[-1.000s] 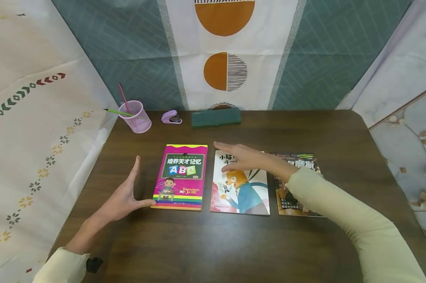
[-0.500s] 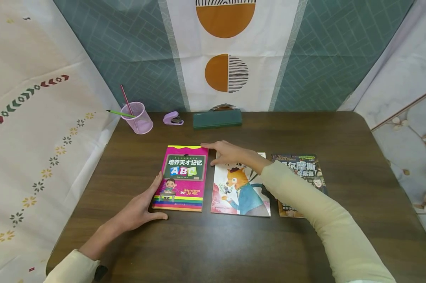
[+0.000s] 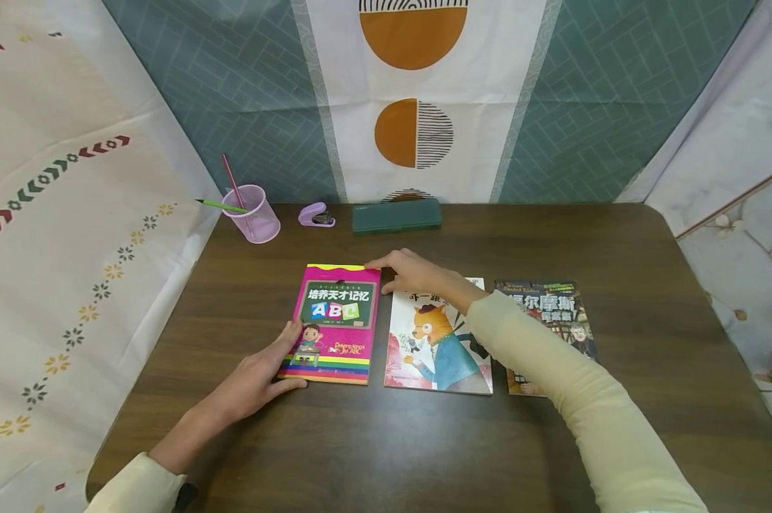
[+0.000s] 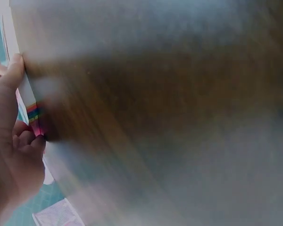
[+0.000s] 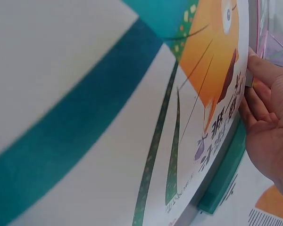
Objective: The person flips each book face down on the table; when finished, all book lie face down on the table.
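A pink ABC book lies flat at the left of a row of three. My left hand grips its lower left corner, thumb along the near edge and fingers at the left side. In the left wrist view the fingers curl against the book's rainbow-striped side. At the upper right corner, my right hand holds the book with the index finger on the far edge and the thumb by the right side. Under the right wrist lies a white picture book with an orange cat, its top partly covered.
A dark-covered book lies at the right, partly behind the right sleeve. Along the back of the brown table stand a lilac mesh cup with two pencils, a lilac stapler and a dark green case.
My left hand has moved right onto the pink book's lower left corner. My right hand has moved left from over the white book to the pink book's upper right corner.
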A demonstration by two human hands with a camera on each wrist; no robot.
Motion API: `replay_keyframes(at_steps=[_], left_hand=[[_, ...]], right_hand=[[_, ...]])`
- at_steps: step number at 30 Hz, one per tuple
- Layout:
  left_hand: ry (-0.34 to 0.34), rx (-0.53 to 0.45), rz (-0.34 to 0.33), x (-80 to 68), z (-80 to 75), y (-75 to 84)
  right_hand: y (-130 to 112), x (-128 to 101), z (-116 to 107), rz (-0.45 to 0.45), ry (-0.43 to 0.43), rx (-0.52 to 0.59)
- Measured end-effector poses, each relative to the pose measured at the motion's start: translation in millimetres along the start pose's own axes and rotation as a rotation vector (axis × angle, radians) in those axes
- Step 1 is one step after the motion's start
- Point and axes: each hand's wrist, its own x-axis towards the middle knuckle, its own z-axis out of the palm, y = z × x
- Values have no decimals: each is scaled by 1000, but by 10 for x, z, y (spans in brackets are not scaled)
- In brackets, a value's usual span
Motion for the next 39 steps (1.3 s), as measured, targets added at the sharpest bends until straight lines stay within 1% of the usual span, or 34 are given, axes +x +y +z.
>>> replay_keyframes(at_steps=[2,6,9,12,16,18,23,25,28,35,39], left_hand=[[13,87,50,0,-4,-7],[63,286,184,-7,-4,-17],[104,388,273,-13,-4,-16],[128,435,327,-10,-3,-10],[148,464,364,-6,-21,0],[169,475,385,-3,-50,10],[272,469,451,28,-166,45],[308,457,466,43,-217,68],[333,438,467,61,-288,115],[354,404,434,79,-401,192],[376,378,391,82,-459,240]], right_hand=[[0,5,2,-6,6,-6],[7,15,10,-19,29,-15],[15,23,13,-24,48,-14],[30,27,9,-26,58,-11],[46,36,10,-25,54,-11],[49,40,12,-22,50,-20],[52,40,19,-7,47,-41],[55,40,23,-6,49,-38],[61,40,32,-12,55,-28],[105,44,64,-31,75,-24],[143,33,68,-69,103,9]])
